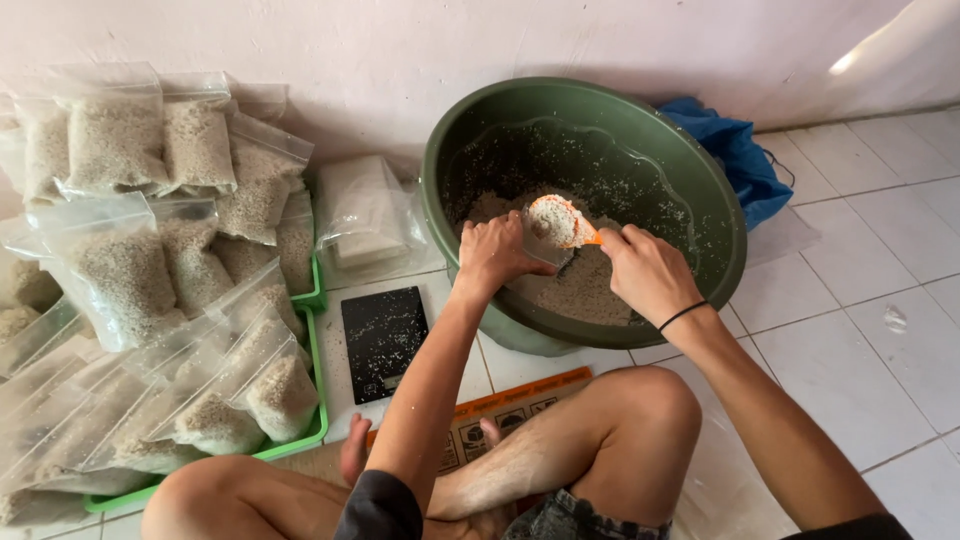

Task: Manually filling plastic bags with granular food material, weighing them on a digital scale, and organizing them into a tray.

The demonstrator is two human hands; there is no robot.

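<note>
My right hand (pixel 648 270) holds an orange scoop (pixel 558 222) heaped with pale grain over a big green basin (pixel 720 260). My left hand (pixel 495 252) grips the mouth of a clear plastic bag (pixel 547 250) just under the scoop, inside the basin's rim. The basin's bottom holds a shallow layer of the same grain (pixel 580 290), with specks stuck up its walls. Most of the clear bag is hidden by my hands.
A black flat scale (pixel 382 340) dusted with grains lies on the tiled floor left of the basin. Several filled clear bags of grain (pixel 150 270) pile in green trays (pixel 318 400) at left. A stack of empty plastic bags (pixel 365 215) leans on the wall. Blue cloth (pixel 740 160) lies behind the basin.
</note>
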